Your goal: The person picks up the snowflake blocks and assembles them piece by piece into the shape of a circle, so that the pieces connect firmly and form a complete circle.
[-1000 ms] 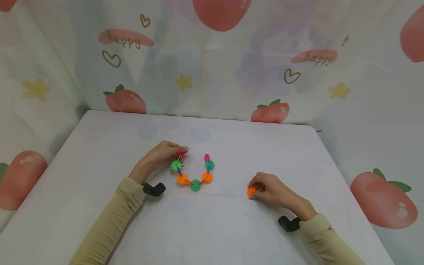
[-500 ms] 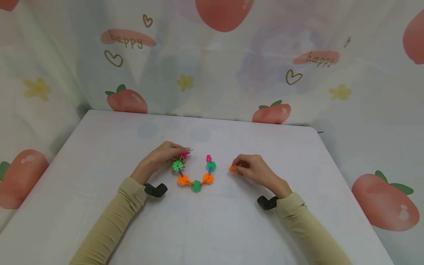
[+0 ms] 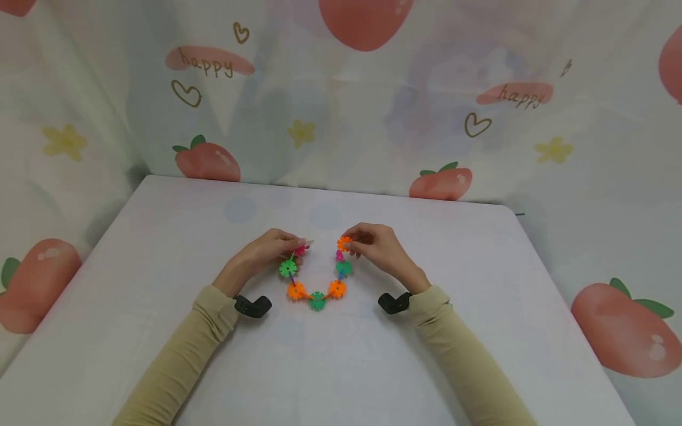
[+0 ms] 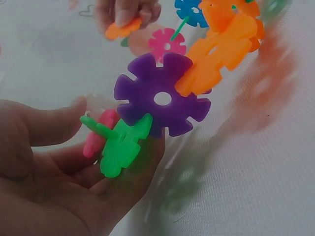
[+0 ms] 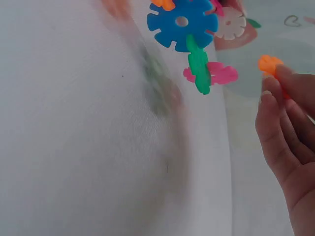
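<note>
A U-shaped chain of notched plastic snowflake discs hangs between the hands, with a green disc at its lowest point. My left hand pinches its left end by a pink disc and a whitish disc. Beside those fingers in the left wrist view are a green disc and a purple disc. My right hand pinches a loose orange disc between thumb and fingers. In the right wrist view it stands a small gap away from the chain's right-end pink disc, which joins a green disc.
A white-covered table lies under the hands. Behind it hangs a curtain with printed peaches, hearts and lettering. Black camera mounts sit on the wrists, low over the cloth.
My right hand has carried the orange disc left and away from me, from the right of the table up to the chain's right end. My left hand has stayed almost still.
</note>
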### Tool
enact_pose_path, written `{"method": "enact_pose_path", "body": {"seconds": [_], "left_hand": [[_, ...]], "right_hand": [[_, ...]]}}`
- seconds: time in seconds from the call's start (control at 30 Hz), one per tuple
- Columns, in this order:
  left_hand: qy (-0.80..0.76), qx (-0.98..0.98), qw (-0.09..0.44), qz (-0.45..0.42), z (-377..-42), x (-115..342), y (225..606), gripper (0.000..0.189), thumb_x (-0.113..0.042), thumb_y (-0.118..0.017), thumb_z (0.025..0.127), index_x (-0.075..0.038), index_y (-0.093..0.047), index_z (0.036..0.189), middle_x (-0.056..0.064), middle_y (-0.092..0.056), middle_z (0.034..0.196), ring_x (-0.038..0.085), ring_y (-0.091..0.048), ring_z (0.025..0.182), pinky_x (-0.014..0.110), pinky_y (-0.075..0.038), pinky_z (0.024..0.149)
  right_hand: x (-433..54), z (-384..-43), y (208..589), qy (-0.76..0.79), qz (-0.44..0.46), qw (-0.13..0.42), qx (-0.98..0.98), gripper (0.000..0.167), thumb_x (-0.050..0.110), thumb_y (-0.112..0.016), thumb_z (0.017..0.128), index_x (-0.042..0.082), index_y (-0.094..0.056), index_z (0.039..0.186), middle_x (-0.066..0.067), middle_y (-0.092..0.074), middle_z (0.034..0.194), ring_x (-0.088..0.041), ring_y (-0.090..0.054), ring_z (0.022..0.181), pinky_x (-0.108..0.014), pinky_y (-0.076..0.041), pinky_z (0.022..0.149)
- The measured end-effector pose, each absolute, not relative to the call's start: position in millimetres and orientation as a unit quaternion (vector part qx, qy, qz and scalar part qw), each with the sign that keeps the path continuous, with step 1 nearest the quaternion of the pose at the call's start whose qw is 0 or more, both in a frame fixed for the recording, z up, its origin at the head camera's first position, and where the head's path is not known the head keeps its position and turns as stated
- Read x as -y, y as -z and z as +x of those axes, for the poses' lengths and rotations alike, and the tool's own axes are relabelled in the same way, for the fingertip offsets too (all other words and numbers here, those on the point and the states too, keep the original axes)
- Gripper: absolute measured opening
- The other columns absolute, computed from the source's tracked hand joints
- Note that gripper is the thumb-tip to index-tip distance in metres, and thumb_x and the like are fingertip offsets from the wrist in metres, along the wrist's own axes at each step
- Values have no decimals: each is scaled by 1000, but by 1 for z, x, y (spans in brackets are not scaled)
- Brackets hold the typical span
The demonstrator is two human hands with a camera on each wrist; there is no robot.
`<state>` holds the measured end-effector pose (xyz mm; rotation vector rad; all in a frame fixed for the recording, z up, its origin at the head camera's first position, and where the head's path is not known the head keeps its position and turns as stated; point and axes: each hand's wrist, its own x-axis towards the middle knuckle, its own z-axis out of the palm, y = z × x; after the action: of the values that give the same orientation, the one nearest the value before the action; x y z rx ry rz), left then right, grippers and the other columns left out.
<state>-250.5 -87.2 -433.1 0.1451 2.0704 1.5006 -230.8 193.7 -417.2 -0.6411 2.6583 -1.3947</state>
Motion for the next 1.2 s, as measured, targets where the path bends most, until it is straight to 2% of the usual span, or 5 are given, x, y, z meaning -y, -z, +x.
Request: {"method": "enact_pose_path", "body": {"seconds": [0.23,0.43,0.77,1.07,1.2], "left_hand": [[-560,-776,287,54,-251,85,433,40,-23,-52,109,6,-63,134,14,-68,118,20,-63,97,41,-50,104],[-563,-772,284,74,-251,84,436,41,-28,-57,106,5,-67,130,13,-72,113,20,-65,97,42,-50,105],[-577,-768,272,59,-251,86,435,37,-23,-59,106,5,-69,126,13,-73,109,17,-66,90,42,-51,105],[-592,-760,259,69,-249,83,434,32,-19,-59,106,9,-70,115,6,-69,82,16,-64,74,26,-55,78],[-593,-762,252,62,-249,81,434,31,-18,-62,104,10,-71,114,4,-68,77,15,-63,70,25,-54,73]], "right_hand": [[-173,-242,421,456,-217,40,-862,17,12,-71,97,8,-75,114,-8,-75,87,-25,-63,65,-30,-54,61],[-160,-247,428,450,-218,41,-865,19,10,-70,98,8,-76,116,-7,-76,91,-16,-66,73,-25,-53,66],[-148,-250,429,437,-198,35,-877,18,9,-67,99,8,-77,114,-7,-77,93,-17,-68,77,-27,-54,70],[-144,-252,430,453,-191,63,-869,20,10,-65,100,8,-77,115,-8,-78,99,-20,-70,81,-27,-54,69],[-145,-254,432,473,-180,83,-859,20,8,-65,100,8,-78,114,-9,-78,101,-20,-68,82,-25,-53,68]]}}
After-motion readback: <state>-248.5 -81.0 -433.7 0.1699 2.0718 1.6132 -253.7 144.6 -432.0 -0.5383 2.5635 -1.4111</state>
